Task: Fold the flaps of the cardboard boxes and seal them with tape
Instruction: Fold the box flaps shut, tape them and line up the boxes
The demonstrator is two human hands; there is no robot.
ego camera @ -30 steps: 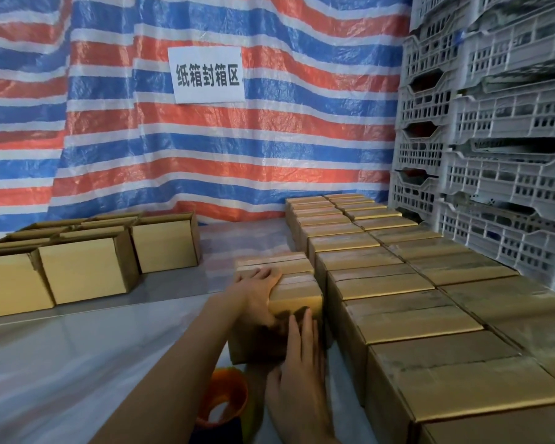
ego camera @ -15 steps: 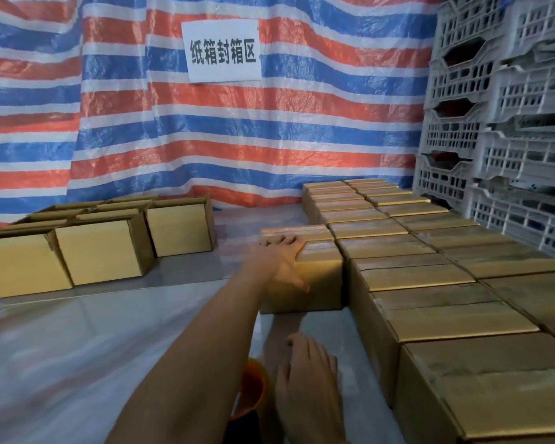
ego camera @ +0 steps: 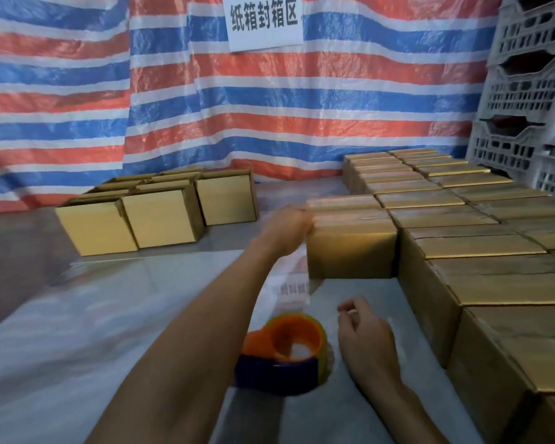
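A closed, taped cardboard box (ego camera: pixel 350 248) stands against the left side of a block of sealed boxes (ego camera: pixel 481 245) on the right. My left hand (ego camera: pixel 287 230) presses on that box's upper left edge, arm stretched forward. My right hand (ego camera: pixel 364 336) hovers low over the plastic-covered table with fingers loosely curled and holds nothing. An orange and blue tape dispenser (ego camera: pixel 284 352) lies on the table just left of my right hand, under my left forearm's right side.
Several cardboard boxes with flaps not folded down (ego camera: pixel 161 213) stand at the back left. White plastic crates (ego camera: pixel 526 91) are stacked at the right rear. A striped tarp (ego camera: pixel 205 107) with a white paper sign (ego camera: pixel 265 22) hangs behind the table.
My left hand has pushed the taped box away and to the right, against the sealed block. My right hand left the box and dropped back beside the tape dispenser.
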